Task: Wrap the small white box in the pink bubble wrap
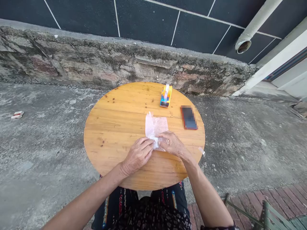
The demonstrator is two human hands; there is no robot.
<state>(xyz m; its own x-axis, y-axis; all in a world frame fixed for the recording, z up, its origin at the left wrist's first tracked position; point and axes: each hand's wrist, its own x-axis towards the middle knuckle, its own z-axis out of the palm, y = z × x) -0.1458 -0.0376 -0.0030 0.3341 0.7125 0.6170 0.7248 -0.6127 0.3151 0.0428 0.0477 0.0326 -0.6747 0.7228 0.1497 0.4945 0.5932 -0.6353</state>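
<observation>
A translucent sheet of bubble wrap (161, 124) lies on the round wooden table (115, 127), its left part paler and more finely ridged. At its near end sits a small whitish bundle (156, 142), partly covered by my fingers, so what is inside I cannot make out. My left hand (140, 151) presses curled fingers on the bundle's left side. From the right, my right hand (172, 144) grips the wrap with bent fingers and thumb.
Beyond the sheet stands a yellow and blue tape dispenser (166, 95). A dark phone-like slab (189, 117), blurred over, lies at the right. A strip of clear tape (201, 150) hangs on the table's right edge. A stone wall base (107, 65) runs behind.
</observation>
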